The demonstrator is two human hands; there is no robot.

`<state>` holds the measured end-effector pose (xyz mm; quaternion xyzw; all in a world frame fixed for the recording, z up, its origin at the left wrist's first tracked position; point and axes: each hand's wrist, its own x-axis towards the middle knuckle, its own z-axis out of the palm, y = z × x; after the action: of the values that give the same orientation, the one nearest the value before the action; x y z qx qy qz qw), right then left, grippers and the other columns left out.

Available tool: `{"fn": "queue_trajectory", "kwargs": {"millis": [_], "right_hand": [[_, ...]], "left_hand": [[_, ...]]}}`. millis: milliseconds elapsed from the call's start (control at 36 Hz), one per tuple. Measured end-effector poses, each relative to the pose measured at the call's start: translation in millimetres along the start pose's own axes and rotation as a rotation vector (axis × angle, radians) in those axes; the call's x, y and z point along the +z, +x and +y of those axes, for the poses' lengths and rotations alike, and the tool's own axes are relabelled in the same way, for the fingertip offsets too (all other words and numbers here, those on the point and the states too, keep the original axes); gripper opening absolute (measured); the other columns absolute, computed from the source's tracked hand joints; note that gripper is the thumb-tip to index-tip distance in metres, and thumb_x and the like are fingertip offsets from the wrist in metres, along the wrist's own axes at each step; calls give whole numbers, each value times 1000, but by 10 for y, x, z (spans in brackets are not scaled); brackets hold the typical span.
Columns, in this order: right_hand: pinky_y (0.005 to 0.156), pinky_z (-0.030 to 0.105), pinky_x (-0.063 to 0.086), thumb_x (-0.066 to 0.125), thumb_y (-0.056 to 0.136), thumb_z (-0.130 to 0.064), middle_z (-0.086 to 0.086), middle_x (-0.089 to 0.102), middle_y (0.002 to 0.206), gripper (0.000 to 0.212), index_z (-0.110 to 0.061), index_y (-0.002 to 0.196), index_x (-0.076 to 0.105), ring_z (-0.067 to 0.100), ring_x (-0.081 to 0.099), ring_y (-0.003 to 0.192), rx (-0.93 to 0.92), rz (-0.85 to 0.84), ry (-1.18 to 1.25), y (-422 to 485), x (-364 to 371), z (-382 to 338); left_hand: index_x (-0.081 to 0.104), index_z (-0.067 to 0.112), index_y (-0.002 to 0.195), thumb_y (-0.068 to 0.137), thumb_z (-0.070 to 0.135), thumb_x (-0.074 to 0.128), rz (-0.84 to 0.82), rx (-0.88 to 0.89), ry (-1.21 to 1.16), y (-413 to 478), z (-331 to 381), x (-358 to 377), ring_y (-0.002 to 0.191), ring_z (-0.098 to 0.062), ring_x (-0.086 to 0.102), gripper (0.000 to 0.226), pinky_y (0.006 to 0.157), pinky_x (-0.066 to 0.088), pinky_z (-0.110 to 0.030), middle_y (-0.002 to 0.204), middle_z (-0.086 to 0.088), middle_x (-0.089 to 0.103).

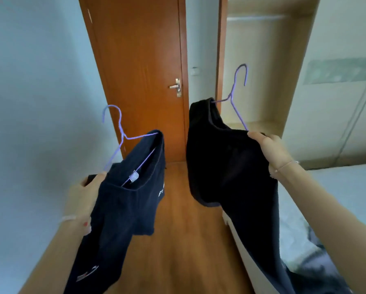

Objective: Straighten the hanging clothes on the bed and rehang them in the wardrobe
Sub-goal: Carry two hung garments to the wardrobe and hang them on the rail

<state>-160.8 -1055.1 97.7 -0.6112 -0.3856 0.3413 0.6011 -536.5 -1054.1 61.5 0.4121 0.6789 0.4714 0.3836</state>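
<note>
Holding one garment each, the left hand point(83, 198) grips the navy top point(122, 204) at lower left and the right hand point(272, 151) pinches the black top point(226, 166) at centre right. Both fabrics appear soft and light; the thin purple hangers point(238, 96) look bendable, so grasp at the shoulders.

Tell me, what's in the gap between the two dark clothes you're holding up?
Nothing hangs there. In the head view, the gap between the navy garment and the black garment shows only the wooden floor and the closed brown door behind.
</note>
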Motion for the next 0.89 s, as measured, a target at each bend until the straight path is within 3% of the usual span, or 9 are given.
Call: {"fn": "queue_trajectory", "kwargs": {"millis": [56, 111, 194, 278, 361, 444, 583, 778, 889], "right_hand": [[88, 40, 51, 60, 85, -24, 12, 68, 87, 24, -2, 92, 67, 29, 65, 88, 25, -22, 0, 99, 210, 249], [88, 39, 50, 60, 86, -22, 10, 68, 85, 19, -4, 87, 68, 27, 65, 87, 63, -52, -17, 207, 426, 537], [85, 37, 50, 60, 86, -23, 9, 68, 85, 19, -6, 87, 68, 25, 65, 86, 88, -83, -76, 443, 737, 920], [76, 31, 50, 60, 88, -21, 2, 66, 80, 18, -5, 91, 68, 19, 63, 80, 100, -106, -132, 777, 1024, 1218], [82, 34, 52, 64, 84, -28, 2, 71, 89, 15, -15, 89, 71, 20, 66, 88, 126, -117, -169, 1224, 1274, 1390], [68, 27, 50, 61, 88, -23, 5, 70, 85, 14, -12, 84, 69, 16, 64, 81, 172, -168, -190, 1709, 1496, 1358], [87, 42, 49, 59, 89, -22, 13, 71, 90, 17, -13, 77, 69, 26, 66, 88, 113, -188, -206, 2536, 1774, 1109], [80, 34, 50, 58, 89, -20, 7, 69, 81, 16, -12, 79, 68, 24, 65, 84, 47, -78, -71, 3586, 2035, 628], [83, 39, 51, 57, 90, -20, 11, 70, 84, 19, -9, 79, 69, 27, 66, 84, 20, 25, -19, 4125, 2067, 446]], "left_hand": [[65, 20, 82, 98, 39, 64, 61, -8, 20, 141, -141, -40, 93, -30, 60, 24, 85, 48, -40, 92, -10, 65], [66, 21, 93, 97, 42, 63, 151, 0, 57, 286, -274, -54, 100, -33, 64, 21, 96, 52, -47, 102, -15, 68], [68, 26, 97, 89, 57, 63, 230, -36, 131, 571, -447, -26, 104, -41, 70, 33, 99, 55, -56, 107, -18, 74], [68, 22, 90, 91, 54, 63, 235, -67, 157, 942, -508, 103, 100, -38, 70, 33, 95, 56, -51, 97, -14, 74], [68, 20, 80, 94, 50, 63, 222, -107, 155, 1396, -504, 294, 92, -37, 70, 34, 93, 57, -53, 87, -8, 74], [72, 24, 83, 88, 57, 64, 193, -118, 165, 1938, -422, 512, 93, -38, 72, 35, 97, 58, -58, 91, -8, 77], [75, 23, 84, 90, 53, 66, 135, -82, 134, 2791, -89, 921, 95, -38, 72, 31, 100, 56, -59, 92, -8, 78], [77, 21, 85, 95, 43, 67, 29, 23, 23, 3881, 529, 1551, 96, -40, 73, 26, 100, 56, -65, 94, -15, 79], [74, 20, 81, 99, 33, 65, -73, 110, -38, 4486, 918, 2073, 92, -35, 71, 24, 98, 55, -55, 88, -13, 75]]}}
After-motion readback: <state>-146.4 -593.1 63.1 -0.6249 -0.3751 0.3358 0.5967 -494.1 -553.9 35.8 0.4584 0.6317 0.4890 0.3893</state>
